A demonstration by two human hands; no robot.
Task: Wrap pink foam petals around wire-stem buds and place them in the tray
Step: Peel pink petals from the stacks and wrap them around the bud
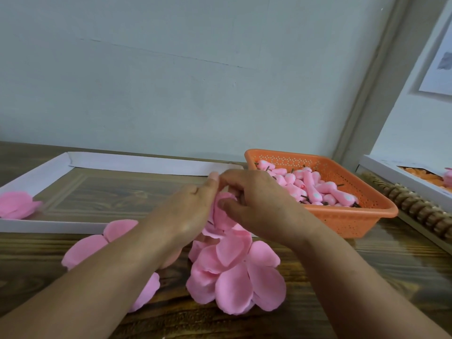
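My left hand (188,211) and my right hand (254,204) meet above the table and together pinch a pink foam petal piece (223,211); any bud inside it is hidden by my fingers. Under my wrists lies a heap of loose pink petals (234,272), with more petals (97,243) spread to the left. An orange perforated basket (354,216) at the right holds several pink wire-stem buds (310,184). The white-rimmed tray (49,226) lies at the left, with one wrapped pink flower (17,204) in its near left corner.
The dark wooden table (381,265) runs up to a pale wall. At the right edge a string of brown wooden beads (411,204) lies beside a white box (401,177) holding orange pieces.
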